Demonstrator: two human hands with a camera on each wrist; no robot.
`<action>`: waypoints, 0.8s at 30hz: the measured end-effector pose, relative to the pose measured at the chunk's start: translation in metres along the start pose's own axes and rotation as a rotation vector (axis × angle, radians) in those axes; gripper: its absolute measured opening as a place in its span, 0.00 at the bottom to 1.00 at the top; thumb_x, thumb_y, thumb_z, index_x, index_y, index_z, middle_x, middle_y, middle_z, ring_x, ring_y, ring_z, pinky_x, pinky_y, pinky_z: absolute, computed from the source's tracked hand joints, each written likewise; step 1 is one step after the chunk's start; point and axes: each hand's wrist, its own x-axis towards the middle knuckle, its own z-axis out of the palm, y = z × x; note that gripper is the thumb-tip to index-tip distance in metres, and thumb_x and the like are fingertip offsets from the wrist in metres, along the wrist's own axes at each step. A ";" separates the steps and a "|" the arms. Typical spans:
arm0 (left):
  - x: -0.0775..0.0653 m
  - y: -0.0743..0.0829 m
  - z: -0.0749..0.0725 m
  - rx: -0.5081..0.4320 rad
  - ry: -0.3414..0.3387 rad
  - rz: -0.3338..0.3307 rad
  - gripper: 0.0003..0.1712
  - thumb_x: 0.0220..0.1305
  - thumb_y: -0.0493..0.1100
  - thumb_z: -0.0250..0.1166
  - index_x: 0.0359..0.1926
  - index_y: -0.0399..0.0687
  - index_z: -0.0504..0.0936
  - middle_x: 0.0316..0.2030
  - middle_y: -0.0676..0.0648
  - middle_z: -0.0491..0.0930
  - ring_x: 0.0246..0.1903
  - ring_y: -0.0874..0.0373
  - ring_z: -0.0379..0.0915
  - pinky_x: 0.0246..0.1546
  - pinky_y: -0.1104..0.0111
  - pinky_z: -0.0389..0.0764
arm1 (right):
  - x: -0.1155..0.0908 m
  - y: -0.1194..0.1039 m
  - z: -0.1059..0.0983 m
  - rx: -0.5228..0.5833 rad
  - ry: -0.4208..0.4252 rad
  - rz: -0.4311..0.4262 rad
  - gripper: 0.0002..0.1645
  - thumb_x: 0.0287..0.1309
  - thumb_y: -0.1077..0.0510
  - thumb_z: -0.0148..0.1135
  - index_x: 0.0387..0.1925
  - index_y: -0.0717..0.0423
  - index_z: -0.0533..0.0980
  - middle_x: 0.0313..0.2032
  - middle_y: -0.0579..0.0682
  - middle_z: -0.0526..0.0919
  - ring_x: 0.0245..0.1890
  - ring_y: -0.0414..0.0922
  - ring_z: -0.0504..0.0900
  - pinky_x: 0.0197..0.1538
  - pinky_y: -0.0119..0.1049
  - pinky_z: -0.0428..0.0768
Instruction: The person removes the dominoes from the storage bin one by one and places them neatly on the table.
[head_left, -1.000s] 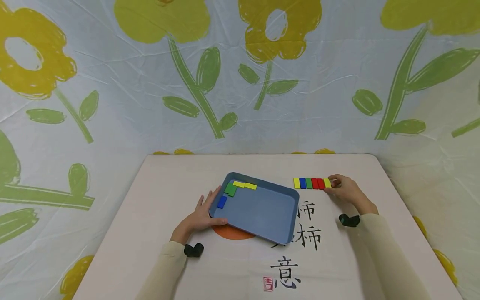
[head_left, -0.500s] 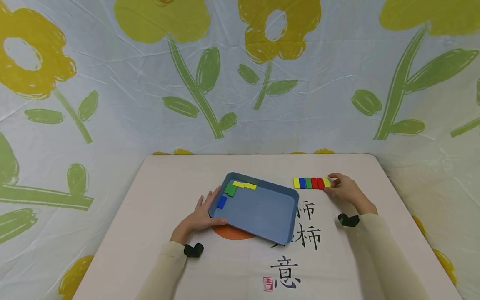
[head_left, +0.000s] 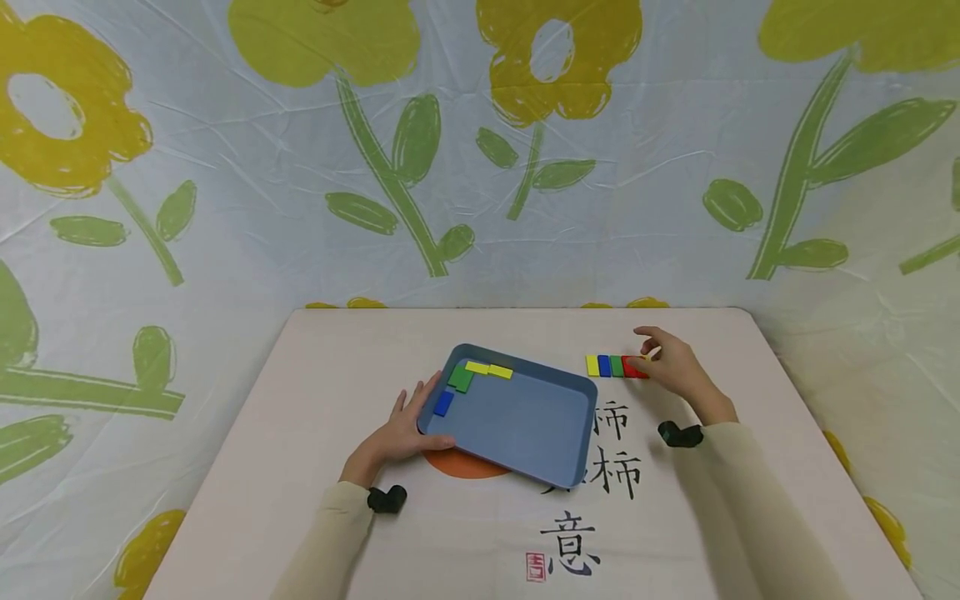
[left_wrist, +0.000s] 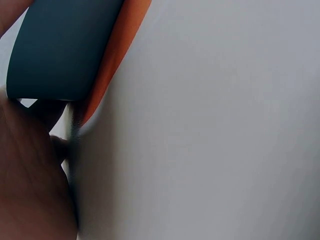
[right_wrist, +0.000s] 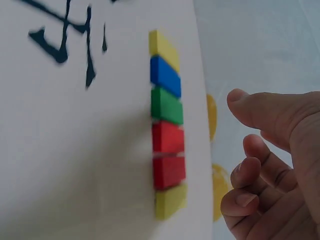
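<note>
My left hand [head_left: 401,432] lies against the left corner of a blue-grey tray [head_left: 517,425], thumb along the near rim and straight fingers spread by the left side. Inside the tray are two yellow blocks [head_left: 489,369], green blocks [head_left: 461,379] and a blue block [head_left: 443,403]. My right hand [head_left: 678,367] hovers over the right end of a row of flat blocks, holding nothing. From the right wrist, that row runs yellow [right_wrist: 164,50], blue [right_wrist: 165,76], green [right_wrist: 167,105], two reds [right_wrist: 169,155], then yellow [right_wrist: 170,201]. The hand's thumb [right_wrist: 260,110] is apart from them.
The pale table mat [head_left: 337,350] bears black brush characters [head_left: 618,475], a red seal mark [head_left: 536,567] and an orange printed shape [head_left: 465,465] partly under the tray. A flower-print cloth [head_left: 600,208] hangs behind the table. Black wrist devices [head_left: 680,434] sit on both wrists.
My right hand has let go of the yellow block at the row's right end, then lifted and shifted left over the row. The left hand and tray have stayed put.
</note>
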 end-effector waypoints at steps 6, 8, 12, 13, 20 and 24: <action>0.001 -0.001 0.000 -0.002 -0.001 0.004 0.64 0.47 0.68 0.71 0.73 0.84 0.35 0.77 0.55 0.35 0.76 0.51 0.19 0.70 0.39 0.27 | 0.004 -0.031 0.010 0.019 -0.035 -0.089 0.35 0.58 0.56 0.67 0.65 0.57 0.66 0.42 0.60 0.78 0.33 0.50 0.78 0.30 0.35 0.76; 0.001 -0.001 0.000 -0.002 0.002 0.005 0.64 0.46 0.68 0.71 0.73 0.83 0.35 0.77 0.55 0.35 0.76 0.51 0.20 0.71 0.40 0.27 | 0.005 -0.041 0.015 0.030 -0.058 -0.109 0.35 0.58 0.56 0.67 0.65 0.56 0.66 0.42 0.60 0.78 0.32 0.49 0.78 0.29 0.36 0.76; 0.001 -0.001 0.000 -0.005 0.007 0.006 0.63 0.46 0.69 0.71 0.73 0.84 0.36 0.77 0.55 0.35 0.76 0.51 0.21 0.71 0.40 0.27 | 0.005 -0.060 0.027 0.052 -0.103 -0.151 0.35 0.58 0.54 0.67 0.66 0.55 0.66 0.43 0.59 0.78 0.31 0.47 0.79 0.29 0.36 0.76; 0.001 -0.001 0.001 -0.003 0.006 0.004 0.64 0.46 0.69 0.71 0.73 0.84 0.36 0.77 0.55 0.35 0.76 0.51 0.20 0.71 0.40 0.27 | 0.005 -0.064 0.031 0.056 -0.114 -0.161 0.36 0.58 0.54 0.67 0.66 0.55 0.66 0.44 0.59 0.78 0.31 0.46 0.79 0.30 0.36 0.77; 0.000 -0.001 -0.001 0.001 -0.003 0.015 0.63 0.47 0.68 0.71 0.73 0.84 0.34 0.77 0.55 0.34 0.76 0.51 0.21 0.71 0.41 0.27 | 0.009 -0.093 0.059 0.080 -0.158 -0.211 0.34 0.58 0.51 0.68 0.64 0.52 0.69 0.47 0.57 0.80 0.34 0.46 0.80 0.36 0.37 0.81; 0.001 -0.001 -0.001 0.010 -0.004 0.017 0.64 0.47 0.68 0.71 0.73 0.85 0.33 0.77 0.56 0.34 0.76 0.51 0.21 0.71 0.42 0.25 | 0.011 -0.106 0.072 0.091 -0.188 -0.234 0.33 0.58 0.50 0.67 0.64 0.51 0.69 0.49 0.58 0.80 0.35 0.45 0.81 0.38 0.37 0.81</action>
